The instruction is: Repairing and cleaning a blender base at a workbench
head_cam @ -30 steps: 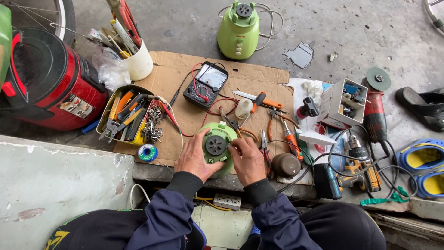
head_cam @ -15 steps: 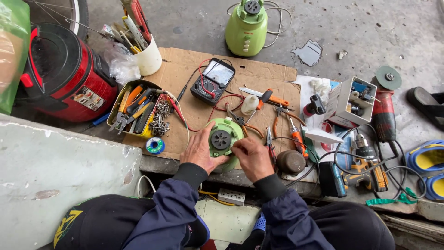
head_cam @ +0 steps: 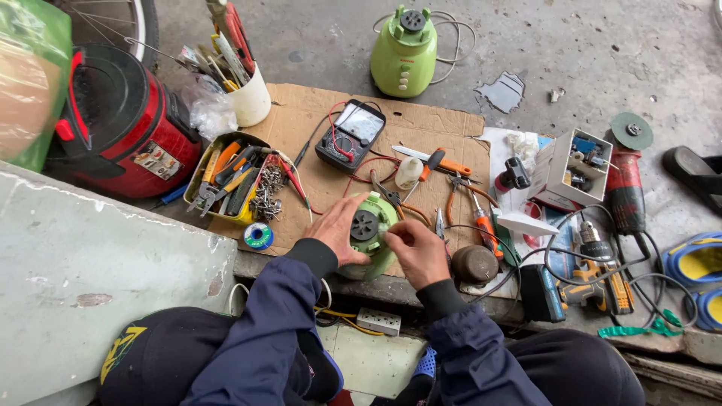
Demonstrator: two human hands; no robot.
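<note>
A light green blender base (head_cam: 372,233) lies on its side on a sheet of brown cardboard (head_cam: 316,113), its black drive coupling facing up. My left hand (head_cam: 338,229) cups its left side. My right hand (head_cam: 417,252) rests against its right side, fingers pinched near the coupling; whether they hold anything small I cannot tell. A dark round motor part (head_cam: 474,265) lies just right of my right hand.
A multimeter (head_cam: 350,135) with red leads, pliers (head_cam: 481,218) and an orange-handled screwdriver (head_cam: 432,160) lie on the cardboard. A yellow tool tin (head_cam: 229,180), solder spool (head_cam: 258,235), red cooker (head_cam: 120,124), second green blender base (head_cam: 404,53), parts box (head_cam: 575,165), grinder (head_cam: 626,188) and drill (head_cam: 594,278) surround it.
The view has shifted slightly. Both hands stay on the green blender base, and my right hand's fingers have drawn in toward the coupling.
</note>
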